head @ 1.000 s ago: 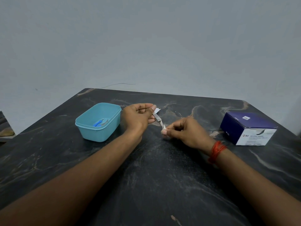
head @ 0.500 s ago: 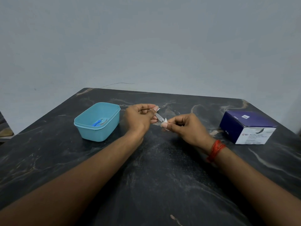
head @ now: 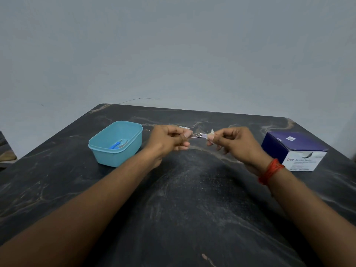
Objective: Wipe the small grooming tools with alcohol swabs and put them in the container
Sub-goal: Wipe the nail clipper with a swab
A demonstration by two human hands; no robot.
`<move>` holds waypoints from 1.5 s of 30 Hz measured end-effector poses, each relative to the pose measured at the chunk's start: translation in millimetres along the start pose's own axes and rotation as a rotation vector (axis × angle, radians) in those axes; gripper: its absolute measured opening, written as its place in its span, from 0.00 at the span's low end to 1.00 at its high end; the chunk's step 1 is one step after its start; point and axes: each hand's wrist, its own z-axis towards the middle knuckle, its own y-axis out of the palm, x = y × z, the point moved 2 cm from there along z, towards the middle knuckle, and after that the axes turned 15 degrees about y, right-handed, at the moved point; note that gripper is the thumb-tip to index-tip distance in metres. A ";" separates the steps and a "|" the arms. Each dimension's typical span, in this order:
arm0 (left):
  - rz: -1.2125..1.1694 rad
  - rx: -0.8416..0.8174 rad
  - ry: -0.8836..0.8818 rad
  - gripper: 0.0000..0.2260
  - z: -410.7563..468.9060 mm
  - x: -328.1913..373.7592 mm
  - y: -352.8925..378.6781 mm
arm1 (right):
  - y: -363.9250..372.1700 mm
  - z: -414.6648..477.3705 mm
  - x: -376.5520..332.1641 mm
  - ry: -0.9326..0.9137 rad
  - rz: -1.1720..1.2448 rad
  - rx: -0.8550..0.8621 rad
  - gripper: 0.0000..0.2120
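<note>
Left hand (head: 169, 138): closed in a pinch on one end of a small metal nail clipper (head: 199, 135), thumb on top, remaining fingers curled beneath. Right hand (head: 234, 143): closed, thumb and forefinger pressing a white swab (head: 211, 134) around the clipper's other end; a red thread band (head: 270, 170) sits on that wrist. Clipper: held in the air between the two hands, above the dark marbled table (head: 192, 209), touching nothing else. Long axis: close to level, running left to right across the view; which end carries the cutting edge cannot be told, both ends being covered. Step in hand, as judged: wiping. Best done by keeping the left pinch firm and still while the swab is drawn along the full length, then turning the piece to reach the underside and the lever; a slack pinch may let so small a tool slip. Container (head: 115, 143): light blue tub, open, left of the left hand, already holding a blue-handled tool (head: 116, 145). Swab box (head: 296, 151): far right, well apart.
</note>
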 end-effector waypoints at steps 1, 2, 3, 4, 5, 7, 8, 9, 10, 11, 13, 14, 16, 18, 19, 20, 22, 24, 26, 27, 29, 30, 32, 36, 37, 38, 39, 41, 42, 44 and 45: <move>0.017 -0.087 -0.007 0.08 -1.6 1.9 1.3 | -4.4 -0.3 -0.9 0.005 0.036 0.009 0.06; 0.028 -0.168 -0.019 0.08 -3.9 4.0 3.3 | -6.8 -0.7 -1.6 0.016 0.079 0.011 0.06; 0.029 -0.242 -0.036 0.07 -6.8 6.2 6.2 | -8.1 -0.7 -1.5 0.028 0.123 0.011 0.06; 0.023 -0.308 -0.057 0.07 -9.4 7.7 9.8 | -8.1 -0.6 -1.3 0.040 0.160 0.011 0.06; 0.011 -0.362 -0.078 0.07 -12.4 9.0 13.2 | -7.4 -0.8 -1.5 0.045 0.185 0.011 0.06; -0.005 -0.424 -0.093 0.08 -16.5 9.6 19.4 | -5.8 -1.7 -2.3 0.054 0.217 0.015 0.06; -0.008 -0.425 -0.081 0.09 -17.5 8.6 21.5 | -5.4 -2.1 -2.8 0.062 0.234 0.016 0.07; -0.011 -0.409 -0.058 0.09 -18.1 7.5 23.2 | -4.6 -2.2 -2.6 0.074 0.257 0.012 0.08; -0.015 -0.382 -0.030 0.10 -18.5 5.8 24.5 | -3.2 -2.1 -1.6 0.089 0.284 0.002 0.09; -0.020 -0.350 -0.005 0.09 -18.7 3.7 25.8 | -1.2 -2.5 -0.1 0.105 0.312 -0.012 0.10; -0.030 -0.294 0.027 0.09 -18.9 -0.5 28.5 | 5.3 -2.8 3.7 0.140 0.350 -0.045 0.13; -0.033 -0.274 0.035 0.08 -18.7 -2.2 29.5 | 9.3 -2.7 5.7 0.157 0.357 -0.071 0.15; -0.033 -0.251 0.047 0.07 -18.4 -3.8 30.2 | 15.4 -3.5 7.1 0.193 0.379 -0.111 0.16; -0.033 -0.250 0.050 0.07 -18.4 -3.6 30.2 | 15.6 -2.9 6.7 0.213 0.426 -0.081 0.19; -0.032 -0.257 0.046 0.07 -18.5 -3.5 30.2 | 14.1 -2.6 6.3 0.221 0.452 -0.046 0.19; -0.028 -0.270 0.042 0.07 -18.5 -3.7 31.0 | 11.9 -1.5 6.9 0.227 0.480 -0.011 0.18; -0.012 -0.301 0.033 0.08 -19.5 -4.1 33.1 | 8.1 0.6 8.4 0.240 0.523 0.031 0.17; -0.010 -0.299 0.033 0.09 -19.9 -3.7 33.2 | 7.4 0.8 8.7 0.249 0.500 0.037 0.16; -0.025 -0.265 0.038 0.08 -19.5 -2.4 31.3 | 9.2 -0.2 8.5 0.267 0.441 0.007 0.14; -0.031 -0.251 0.039 0.07 -19.5 -1.7 30.3 | 11.2 -0.9 8.2 0.279 0.415 -0.013 0.13; -0.028 -0.243 0.036 0.06 -19.4 -1.5 29.6 | 13.2 -1.1 8.1 0.287 0.392 -0.028 0.12; -0.026 -0.248 0.030 0.06 -19.5 -1.8 30.1 | 13.0 -0.1 8.5 0.281 0.387 -0.017 0.11; -0.031 -0.270 0.010 0.06 -19.6 -2.2 31.1 | 10.7 2.1 9.6 0.266 0.384 0.027 0.09; -0.056 -0.302 -0.023 0.07 -19.6 -1.7 29.9 | 9.2 3.5 12.5 0.258 0.391 0.054 0.10; -0.060 -0.296 -0.030 0.08 -19.5 -1.4 29.7 | 9.5 2.6 12.5 0.251 0.385 0.050 0.10; -0.063 -0.281 -0.036 0.09 -19.3 -1.3 29.2 | 9.8 1.3 11.5 0.240 0.371 0.051 0.09; -0.069 -0.256 -0.040 0.10 -19.2 -1.3 28.8 | 10.1 0.1 10.0 0.221 0.344 0.063 0.08; -0.091 -0.185 -0.048 0.12 -18.2 -1.7 27.7 | 8.4 -0.2 8.6 0.158 0.261 0.116 0.08; -0.106 -0.153 -0.051 0.13 -17.4 -1.9 26.8 | 7.4 0.0 7.8 0.119 0.213 0.144 0.08; -0.139 -0.109 -0.054 0.12 -16.5 -1.7 24.5 | 6.9 0.2 5.9 0.048 0.127 0.174 0.07; -0.155 -0.093 -0.054 0.11 -16.4 -1.5 23.6 | 7.4 0.2 5.4 0.023 0.098 0.177 0.06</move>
